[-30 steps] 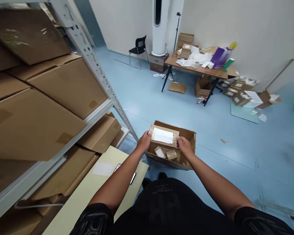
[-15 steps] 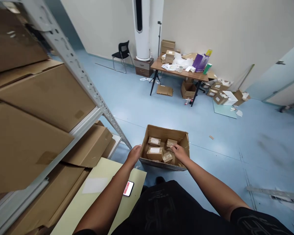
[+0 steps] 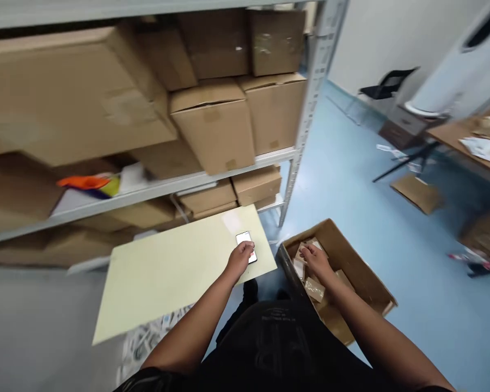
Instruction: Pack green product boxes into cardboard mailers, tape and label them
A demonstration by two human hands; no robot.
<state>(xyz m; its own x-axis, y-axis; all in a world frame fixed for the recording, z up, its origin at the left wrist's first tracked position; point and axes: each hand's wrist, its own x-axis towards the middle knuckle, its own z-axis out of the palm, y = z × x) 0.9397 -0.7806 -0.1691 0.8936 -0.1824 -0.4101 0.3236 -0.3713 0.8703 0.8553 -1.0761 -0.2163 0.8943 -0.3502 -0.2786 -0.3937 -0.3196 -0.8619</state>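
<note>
Many brown cardboard boxes point(image 3: 218, 136) sit on a grey metal shelf point(image 3: 275, 157). Next comes a flat, pale yellow counter point(image 3: 167, 272). The left grip point(image 3: 239, 259) bends over a thin phone with a white screen point(image 3: 243, 238) lying there; I can't tell if it holds on. Further right, small brown taped boxes point(image 3: 314, 290) lie in a big open cardboard bin point(image 3: 351, 247). The right grip point(image 3: 318, 262) curls over them; whether it's grasping one, I can't tell.

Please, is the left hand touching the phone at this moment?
Cannot tell. In the head view, the left hand overlaps the phone, but seen from above, neither contact nor a gap shows plainly.
</note>
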